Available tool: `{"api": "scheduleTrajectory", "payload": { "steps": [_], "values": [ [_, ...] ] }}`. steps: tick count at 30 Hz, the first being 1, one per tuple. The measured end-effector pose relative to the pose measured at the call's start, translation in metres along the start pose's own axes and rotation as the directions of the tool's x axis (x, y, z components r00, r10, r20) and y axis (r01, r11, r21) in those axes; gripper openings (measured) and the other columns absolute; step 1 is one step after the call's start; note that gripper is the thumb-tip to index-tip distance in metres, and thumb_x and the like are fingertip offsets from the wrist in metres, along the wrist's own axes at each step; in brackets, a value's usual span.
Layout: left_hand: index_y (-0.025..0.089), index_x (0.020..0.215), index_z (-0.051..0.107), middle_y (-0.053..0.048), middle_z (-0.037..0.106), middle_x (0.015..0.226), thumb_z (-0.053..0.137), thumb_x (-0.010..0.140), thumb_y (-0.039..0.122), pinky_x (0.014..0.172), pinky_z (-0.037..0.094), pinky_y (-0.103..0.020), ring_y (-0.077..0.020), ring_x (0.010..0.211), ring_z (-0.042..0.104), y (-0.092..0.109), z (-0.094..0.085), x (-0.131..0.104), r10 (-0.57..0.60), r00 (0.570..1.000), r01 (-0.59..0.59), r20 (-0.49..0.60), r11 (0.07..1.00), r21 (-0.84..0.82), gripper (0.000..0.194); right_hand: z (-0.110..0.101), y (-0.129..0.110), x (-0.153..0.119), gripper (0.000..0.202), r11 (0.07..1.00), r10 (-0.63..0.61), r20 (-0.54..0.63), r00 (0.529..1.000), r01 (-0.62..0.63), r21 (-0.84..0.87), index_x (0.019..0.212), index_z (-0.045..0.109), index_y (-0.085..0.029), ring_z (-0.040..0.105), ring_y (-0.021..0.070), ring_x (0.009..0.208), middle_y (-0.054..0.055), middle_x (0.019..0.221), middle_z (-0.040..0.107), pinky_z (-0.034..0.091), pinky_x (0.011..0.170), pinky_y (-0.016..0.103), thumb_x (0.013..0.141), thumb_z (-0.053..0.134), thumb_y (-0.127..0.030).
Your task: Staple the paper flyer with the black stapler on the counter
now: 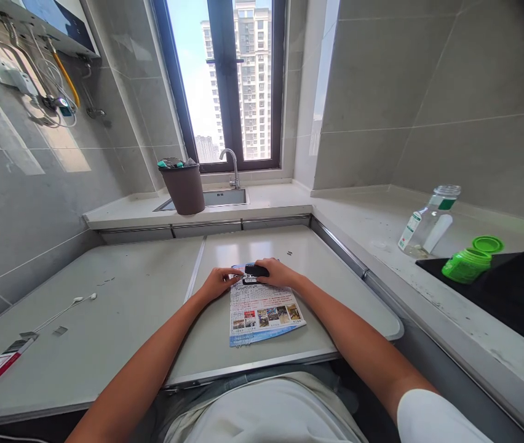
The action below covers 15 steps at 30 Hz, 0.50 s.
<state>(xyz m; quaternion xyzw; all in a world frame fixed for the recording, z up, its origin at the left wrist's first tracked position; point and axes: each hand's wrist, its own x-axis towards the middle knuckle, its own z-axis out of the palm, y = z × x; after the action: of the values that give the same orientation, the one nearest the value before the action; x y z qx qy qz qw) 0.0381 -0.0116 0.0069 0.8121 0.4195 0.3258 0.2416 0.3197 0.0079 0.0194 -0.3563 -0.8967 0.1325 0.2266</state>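
Observation:
A printed paper booklet (264, 307) with a blue lower edge and a row of small pictures lies on the pale table. Over its top end my right hand (277, 272) grips a black stapler-like object (256, 271). From the other side my left hand (218, 283) reaches the paper's upper left corner, fingers pinched together beside the black object; what is between the fingertips is too small to make out. Small dark bits (289, 253) rest on the table beyond my right hand.
White earphones (77, 299), a grey piece (59, 331) and a red-and-white package (1, 366) lie at left. A brown bin (182, 187) stands by the sink (225, 197). On the right counter are a glass bottle (429, 223) and an open green container (469, 263).

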Motion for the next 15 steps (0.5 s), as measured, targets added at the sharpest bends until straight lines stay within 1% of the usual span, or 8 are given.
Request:
{"api": "scheduleTrajectory", "payload": {
  "steps": [2,3,5,10,13,15],
  "values": [
    [0.021,0.118,0.083,0.001,0.071,0.064,0.068,0.094,0.043,0.060,0.044,-0.024,-0.0105,0.049,0.054,0.0004,-0.0011,-0.0005,-0.018,1.000,0.018,0.018,1.000,-0.004,0.035,-0.0010,-0.0014,-0.0001,0.018,1.000,-0.001,0.006,1.000,0.001,0.000,0.102,0.069,-0.020,0.059,0.0192,0.085,0.004,0.094,0.070,0.036,0.072,0.026,0.086,0.077,-0.024],
    [0.021,0.118,0.083,0.002,0.070,0.063,0.068,0.095,0.043,0.060,0.044,-0.024,-0.0105,0.049,0.054,0.0005,-0.0016,-0.0006,-0.021,0.999,0.021,0.024,1.000,-0.007,0.035,-0.0014,-0.0019,-0.0002,0.018,1.000,0.000,0.009,1.000,0.000,0.002,0.101,0.069,-0.019,0.059,0.0189,0.084,0.004,0.093,0.070,0.036,0.072,0.026,0.086,0.076,-0.025],
    [0.021,0.117,0.083,0.001,0.072,0.067,0.069,0.094,0.043,0.061,0.045,-0.024,-0.0105,0.050,0.055,0.0002,-0.0021,-0.0008,-0.012,1.000,0.012,0.029,1.000,-0.004,0.035,-0.0020,-0.0026,-0.0003,0.018,1.000,0.005,0.013,1.000,-0.005,0.008,0.101,0.068,-0.019,0.058,0.0186,0.083,0.004,0.092,0.069,0.035,0.071,0.025,0.087,0.076,-0.025],
    [0.022,0.117,0.084,-0.004,0.082,0.087,0.066,0.096,0.040,0.066,0.048,-0.025,-0.0117,0.058,0.059,-0.0003,-0.0022,-0.0006,0.040,0.999,-0.042,0.035,0.998,0.053,0.033,-0.0029,-0.0029,-0.0007,0.018,1.000,0.001,0.010,1.000,-0.001,0.018,0.101,0.068,-0.019,0.057,0.0182,0.082,0.004,0.092,0.068,0.034,0.069,0.025,0.087,0.076,-0.025],
    [0.025,0.117,0.084,-0.007,0.083,0.109,0.063,0.098,0.041,0.072,0.052,-0.028,-0.0162,0.072,0.067,-0.0002,-0.0054,-0.0012,0.089,0.994,-0.095,0.064,0.991,0.091,0.032,-0.0024,-0.0030,-0.0007,0.019,1.000,0.008,0.011,1.000,-0.008,0.023,0.103,0.069,-0.019,0.058,0.0186,0.083,0.005,0.093,0.070,0.035,0.070,0.025,0.087,0.076,-0.025],
    [0.027,0.118,0.083,-0.008,0.081,0.118,0.062,0.099,0.042,0.077,0.055,-0.030,-0.0191,0.081,0.072,-0.0015,-0.0098,-0.0022,0.108,0.991,-0.116,0.081,0.987,0.108,0.032,-0.0010,-0.0027,-0.0002,0.020,0.999,0.022,0.005,1.000,-0.023,0.023,0.104,0.071,-0.019,0.060,0.0192,0.084,0.005,0.095,0.072,0.037,0.072,0.026,0.086,0.077,-0.026]
  ]
}}
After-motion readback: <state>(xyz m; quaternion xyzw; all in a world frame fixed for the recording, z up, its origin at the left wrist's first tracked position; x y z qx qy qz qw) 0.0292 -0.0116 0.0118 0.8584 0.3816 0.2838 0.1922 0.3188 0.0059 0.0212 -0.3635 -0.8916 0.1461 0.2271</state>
